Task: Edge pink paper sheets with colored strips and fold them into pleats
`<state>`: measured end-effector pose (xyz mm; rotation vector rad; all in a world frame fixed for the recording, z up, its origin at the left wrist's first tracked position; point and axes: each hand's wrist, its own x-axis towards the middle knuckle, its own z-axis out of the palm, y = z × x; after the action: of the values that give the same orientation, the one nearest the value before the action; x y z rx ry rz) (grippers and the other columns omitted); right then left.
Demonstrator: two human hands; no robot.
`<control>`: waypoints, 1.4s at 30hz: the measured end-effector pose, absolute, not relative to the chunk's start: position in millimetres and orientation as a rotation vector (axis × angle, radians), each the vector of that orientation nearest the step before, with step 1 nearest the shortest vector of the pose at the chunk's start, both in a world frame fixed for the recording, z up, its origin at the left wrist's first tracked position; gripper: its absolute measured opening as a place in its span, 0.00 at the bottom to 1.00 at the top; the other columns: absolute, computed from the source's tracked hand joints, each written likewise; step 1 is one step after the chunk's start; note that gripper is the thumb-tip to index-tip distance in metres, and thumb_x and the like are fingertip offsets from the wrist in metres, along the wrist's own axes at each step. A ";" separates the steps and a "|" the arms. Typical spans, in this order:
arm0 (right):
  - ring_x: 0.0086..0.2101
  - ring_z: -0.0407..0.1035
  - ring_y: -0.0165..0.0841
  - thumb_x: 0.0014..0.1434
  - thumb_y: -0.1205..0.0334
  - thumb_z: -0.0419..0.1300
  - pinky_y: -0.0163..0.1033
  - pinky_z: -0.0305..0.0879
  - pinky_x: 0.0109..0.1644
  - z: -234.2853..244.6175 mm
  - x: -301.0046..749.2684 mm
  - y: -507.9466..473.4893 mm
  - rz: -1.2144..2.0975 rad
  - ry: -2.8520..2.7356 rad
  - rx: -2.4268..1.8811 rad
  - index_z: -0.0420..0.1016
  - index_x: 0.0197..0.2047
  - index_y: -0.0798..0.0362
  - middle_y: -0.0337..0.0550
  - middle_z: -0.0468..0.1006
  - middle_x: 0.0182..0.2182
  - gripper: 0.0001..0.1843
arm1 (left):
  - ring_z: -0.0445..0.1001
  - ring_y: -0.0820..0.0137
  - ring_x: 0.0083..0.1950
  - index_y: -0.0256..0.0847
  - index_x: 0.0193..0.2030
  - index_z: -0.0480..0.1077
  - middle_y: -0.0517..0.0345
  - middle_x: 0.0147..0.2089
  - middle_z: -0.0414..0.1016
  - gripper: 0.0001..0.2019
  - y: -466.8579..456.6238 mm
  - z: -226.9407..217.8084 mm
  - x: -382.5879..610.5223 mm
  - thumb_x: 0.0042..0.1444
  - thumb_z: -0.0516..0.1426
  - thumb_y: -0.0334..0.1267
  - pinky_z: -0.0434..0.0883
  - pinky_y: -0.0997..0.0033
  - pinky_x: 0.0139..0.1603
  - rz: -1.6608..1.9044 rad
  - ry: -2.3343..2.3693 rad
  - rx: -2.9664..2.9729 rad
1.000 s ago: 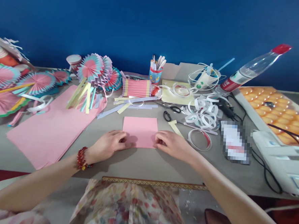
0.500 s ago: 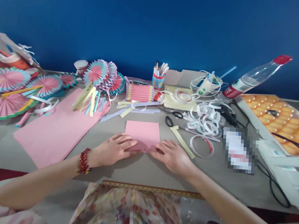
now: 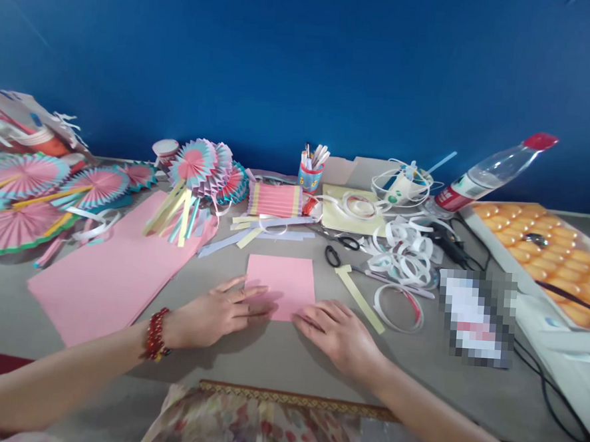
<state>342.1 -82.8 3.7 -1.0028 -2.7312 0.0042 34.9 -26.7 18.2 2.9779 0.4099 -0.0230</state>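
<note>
A small pink sheet of paper (image 3: pixel 281 277) lies flat on the grey table (image 3: pixel 267 353) in front of me. My left hand (image 3: pixel 219 313) rests over its lower left edge, fingers stretched out and spread. At the lower right corner, my right hand (image 3: pixel 343 330) touches the paper with its fingers extended and slightly bent. Neither hand grips anything. Just beyond the sheet lie lilac and yellow paper strips (image 3: pixel 259 235). Scissors with black handles (image 3: pixel 333 255) are up and right of it, near a pale yellow strip (image 3: pixel 363 298).
Larger pink sheets (image 3: pixel 107 269) lie at left, beside pleated paper fans (image 3: pixel 97 185). A pen cup (image 3: pixel 310 176) stands at the back. To the right are curled white strips (image 3: pixel 406 251), a tape roll (image 3: pixel 398 307), a tilted bottle (image 3: pixel 482 179) and a cable (image 3: pixel 536 369).
The near edge of the pink sheet was bent up between both hands; now it lies flat. My left fingers have spread out, and the right hand has loosened. The view has tilted slightly upward.
</note>
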 end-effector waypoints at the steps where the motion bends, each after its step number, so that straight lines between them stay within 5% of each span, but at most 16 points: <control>1: 0.45 0.68 0.38 0.65 0.69 0.53 0.43 0.64 0.48 2.8 344.0 -85.5 -0.002 -2.703 -1.024 0.73 0.55 0.51 0.48 0.78 0.47 0.17 | 0.42 0.63 0.74 0.46 0.72 0.46 0.59 0.74 0.48 0.33 -29.7 19.0 30.5 0.62 0.48 0.28 0.39 0.49 0.73 -0.025 0.438 2.961; 6: 0.50 0.68 0.36 0.67 0.72 0.47 0.44 0.63 0.55 1.4 351.9 -97.9 0.020 -2.595 -1.062 0.73 0.56 0.53 0.46 0.78 0.50 0.20 | 0.41 0.60 0.75 0.42 0.74 0.39 0.56 0.74 0.44 0.34 -44.3 22.0 12.8 0.65 0.50 0.39 0.32 0.51 0.73 -0.080 0.551 2.867; 11: 0.53 0.66 0.38 0.68 0.64 0.52 0.50 0.59 0.62 8.7 350.9 -105.7 0.061 -2.548 -1.169 0.73 0.57 0.51 0.42 0.76 0.53 0.17 | 0.45 0.60 0.74 0.43 0.74 0.38 0.53 0.74 0.47 0.34 -46.6 19.9 11.4 0.67 0.47 0.52 0.34 0.51 0.73 -0.043 0.559 2.828; 21: 0.56 0.65 0.40 0.68 0.61 0.52 0.53 0.60 0.63 7.6 349.4 -115.1 0.168 -2.509 -1.295 0.69 0.60 0.49 0.41 0.74 0.56 0.19 | 0.50 0.62 0.73 0.43 0.73 0.42 0.54 0.72 0.53 0.32 -54.6 19.7 0.8 0.68 0.48 0.50 0.42 0.54 0.73 0.007 0.624 2.910; 35: 0.55 0.66 0.38 0.67 0.67 0.49 0.48 0.66 0.57 11.7 354.0 -111.2 0.241 -2.507 -1.296 0.71 0.59 0.50 0.44 0.74 0.56 0.21 | 0.47 0.64 0.74 0.42 0.73 0.43 0.57 0.73 0.49 0.30 -61.8 12.9 -0.8 0.68 0.48 0.45 0.35 0.58 0.74 -0.057 0.688 3.026; 42: 0.56 0.64 0.38 0.66 0.69 0.48 0.48 0.66 0.56 10.1 357.8 -108.8 0.296 -2.496 -1.291 0.69 0.61 0.51 0.44 0.73 0.58 0.23 | 0.52 0.62 0.72 0.43 0.73 0.44 0.55 0.72 0.53 0.30 -63.2 9.9 -1.0 0.67 0.50 0.43 0.46 0.58 0.73 0.060 0.736 2.965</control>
<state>357.8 -108.8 10.1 -1.2910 -2.4963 0.2964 -1.0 -63.2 9.9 2.9651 0.7359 0.0597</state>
